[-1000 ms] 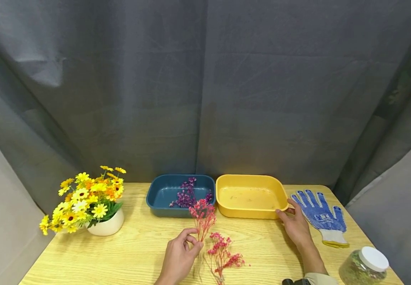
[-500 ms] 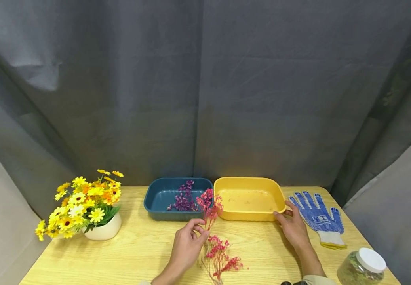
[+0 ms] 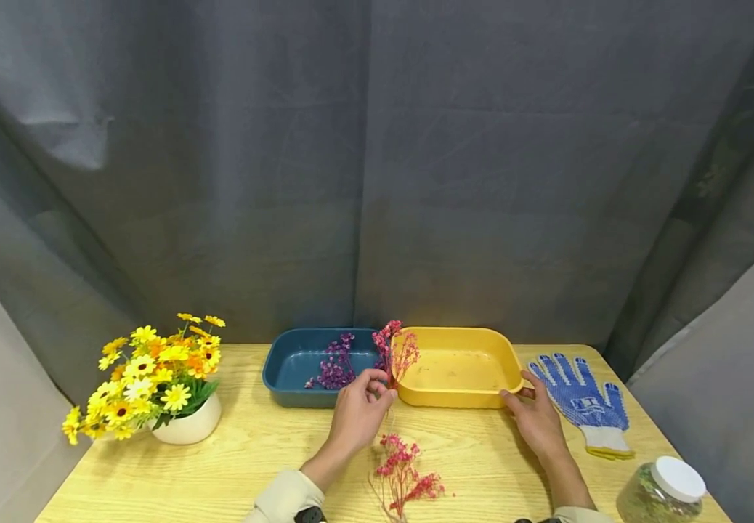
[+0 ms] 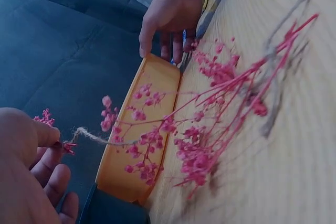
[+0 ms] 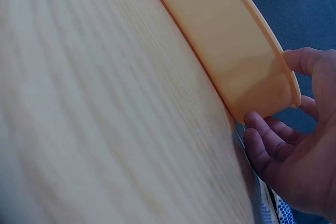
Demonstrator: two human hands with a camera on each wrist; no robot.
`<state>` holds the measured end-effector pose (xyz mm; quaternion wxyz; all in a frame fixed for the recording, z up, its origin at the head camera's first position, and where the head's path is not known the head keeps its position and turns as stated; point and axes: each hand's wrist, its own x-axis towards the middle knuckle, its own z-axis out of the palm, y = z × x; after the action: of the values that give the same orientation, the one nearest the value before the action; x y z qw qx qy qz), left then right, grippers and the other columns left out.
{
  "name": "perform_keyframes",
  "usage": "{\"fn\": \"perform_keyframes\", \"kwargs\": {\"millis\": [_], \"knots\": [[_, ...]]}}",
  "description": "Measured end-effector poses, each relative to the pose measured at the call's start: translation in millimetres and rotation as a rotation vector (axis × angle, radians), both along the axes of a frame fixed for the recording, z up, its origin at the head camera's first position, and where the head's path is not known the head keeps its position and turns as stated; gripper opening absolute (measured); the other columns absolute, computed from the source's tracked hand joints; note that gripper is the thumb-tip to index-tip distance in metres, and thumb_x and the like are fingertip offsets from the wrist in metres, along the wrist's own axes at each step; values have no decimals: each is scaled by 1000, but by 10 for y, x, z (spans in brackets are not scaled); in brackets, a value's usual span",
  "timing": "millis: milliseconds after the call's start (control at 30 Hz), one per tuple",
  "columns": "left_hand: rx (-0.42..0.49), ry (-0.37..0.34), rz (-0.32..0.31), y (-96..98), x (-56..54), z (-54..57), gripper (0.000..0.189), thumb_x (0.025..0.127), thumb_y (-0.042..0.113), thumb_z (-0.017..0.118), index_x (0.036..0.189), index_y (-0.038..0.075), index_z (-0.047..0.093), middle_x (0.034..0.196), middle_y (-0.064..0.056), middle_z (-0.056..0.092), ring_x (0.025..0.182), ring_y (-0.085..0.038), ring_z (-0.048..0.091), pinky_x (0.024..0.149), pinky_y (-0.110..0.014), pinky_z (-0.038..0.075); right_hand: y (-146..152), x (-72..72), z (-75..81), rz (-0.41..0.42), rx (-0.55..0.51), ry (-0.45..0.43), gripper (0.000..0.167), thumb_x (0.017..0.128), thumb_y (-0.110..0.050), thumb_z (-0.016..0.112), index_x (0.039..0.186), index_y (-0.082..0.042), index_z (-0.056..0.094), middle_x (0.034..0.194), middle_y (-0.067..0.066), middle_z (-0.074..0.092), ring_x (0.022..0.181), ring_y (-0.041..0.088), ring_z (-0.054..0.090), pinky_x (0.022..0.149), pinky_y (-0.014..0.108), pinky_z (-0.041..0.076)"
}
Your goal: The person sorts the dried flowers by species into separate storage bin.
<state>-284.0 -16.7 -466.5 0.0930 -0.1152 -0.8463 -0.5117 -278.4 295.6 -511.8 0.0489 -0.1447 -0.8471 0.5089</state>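
Observation:
My left hand pinches a sprig of pink dried flowers by its stems, blossoms up, at the front between the two trays. In the left wrist view a thin twisted string trails from the held stems. My right hand grips the front right corner of the yellow tray, thumb on the rim, as the right wrist view shows. The blue tray beside it holds purple dried flowers. Another pink dried flower bunch lies on the table below my left hand.
Yellow artificial flowers in a white pot stand at the left. On the right lie a blue and white work glove and a clear jar with a white lid. A grey curtain hangs behind the table.
My left hand has moved forward and right with the pink sprig, from above the near table to the gap between the trays. My right hand has kept its hold on the yellow tray's corner.

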Motion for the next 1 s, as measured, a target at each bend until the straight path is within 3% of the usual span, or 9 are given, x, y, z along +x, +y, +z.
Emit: {"fn": "perform_keyframes", "kwargs": {"millis": [200, 400, 667, 867, 1000], "knots": [[-9, 4, -22, 89, -151, 21, 24, 89, 26, 69, 111, 14, 65, 82, 8, 63, 64, -5, 51, 59, -21, 42, 5, 11, -15, -11, 8, -8, 83, 94, -49, 55, 156, -16, 11, 143, 24, 39, 128, 39, 47, 107, 57, 34], [73, -41, -70, 171, -300, 66, 24, 90, 25, 68, 110, 12, 64, 85, 2, 64, 67, -6, 54, 61, -22, 45, -11, 18, -11, -6, 11, 5, 84, 94, -51, 55, 156, -15, 11, 142, 23, 40, 126, 37, 50, 105, 55, 37], [154, -123, -63, 211, -473, 99, 25, 90, 22, 69, 110, 9, 64, 86, -2, 66, 70, -9, 58, 60, -25, 47, -28, 11, -7, -11, 27, 33, 77, 95, -45, 56, 154, -15, 17, 137, 21, 45, 119, 32, 56, 95, 39, 47], [156, -133, -34, 219, -498, 149, 25, 88, 22, 69, 109, 9, 64, 85, -2, 66, 69, -10, 57, 60, -27, 47, -19, 19, -12, -6, 27, 28, 79, 95, -48, 55, 155, -16, 16, 138, 21, 44, 119, 33, 55, 97, 42, 45], [169, -135, -58, 213, -448, 199, 25, 87, 21, 70, 108, 8, 64, 85, -2, 66, 70, -10, 58, 60, -26, 47, -1, 18, -4, -1, 27, 25, 80, 94, -50, 55, 155, -16, 15, 138, 21, 43, 120, 33, 54, 98, 45, 43]]}}
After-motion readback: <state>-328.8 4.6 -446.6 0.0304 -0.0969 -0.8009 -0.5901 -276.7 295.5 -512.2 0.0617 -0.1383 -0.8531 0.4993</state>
